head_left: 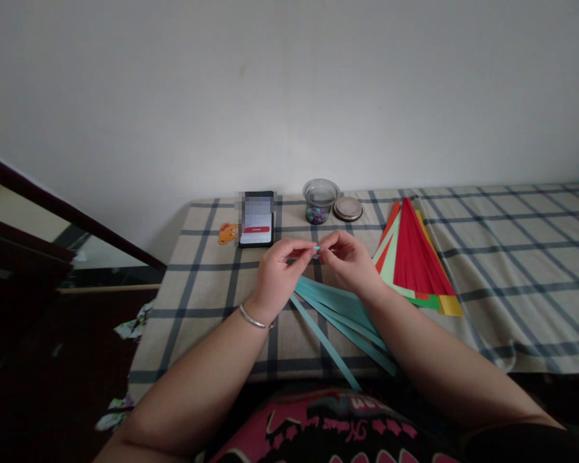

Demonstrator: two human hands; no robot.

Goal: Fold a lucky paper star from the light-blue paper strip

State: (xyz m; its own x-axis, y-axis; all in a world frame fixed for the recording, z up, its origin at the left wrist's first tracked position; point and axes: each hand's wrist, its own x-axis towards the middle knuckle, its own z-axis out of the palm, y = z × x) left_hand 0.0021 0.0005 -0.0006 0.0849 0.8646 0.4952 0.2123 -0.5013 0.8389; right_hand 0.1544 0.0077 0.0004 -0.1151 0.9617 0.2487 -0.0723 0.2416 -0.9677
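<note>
Plain white wall (289, 83) behind a checked tablecloth (511, 257) (dark wooden frame (53, 206) at left).

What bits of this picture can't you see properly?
All in the head view:
- Tip of the teal strip: covered by fingers of the left hand and right hand.
- Screen of the phone: upper part blurred.
- Contents of the jar: too small to tell.
- The loose teal strips: partly hidden under the right forearm.
</note>
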